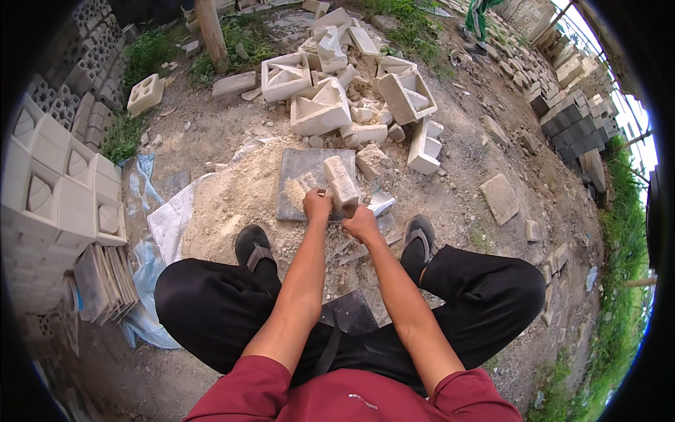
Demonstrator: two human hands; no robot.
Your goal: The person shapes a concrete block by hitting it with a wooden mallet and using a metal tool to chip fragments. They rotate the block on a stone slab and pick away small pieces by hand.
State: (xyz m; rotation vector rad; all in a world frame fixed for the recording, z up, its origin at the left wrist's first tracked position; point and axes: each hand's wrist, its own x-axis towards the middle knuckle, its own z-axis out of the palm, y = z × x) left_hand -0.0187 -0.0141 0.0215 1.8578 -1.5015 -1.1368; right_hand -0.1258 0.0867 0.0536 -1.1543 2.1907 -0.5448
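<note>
My right hand (pixel 361 224) is closed round the short handle of a dusty, block-headed mallet (pixel 340 181). Its long pale head is tilted over a flat grey slab (pixel 290 163) on the ground. My left hand (pixel 317 205) is at the slab's near part, fingers curled at a small pale block fragment (pixel 306 182). The fingertips partly hide that contact. Crushed pale grit lies around the fragment, left of the mallet head.
A heap of pale crushed grit (pixel 228 190) spreads left of the slab over a white sheet (pixel 172 224). Broken hollow blocks (pixel 321 109) are piled beyond it. Stacked blocks (pixel 56 186) stand at left. Another person's green-trousered leg (pixel 476 21) shows at far right.
</note>
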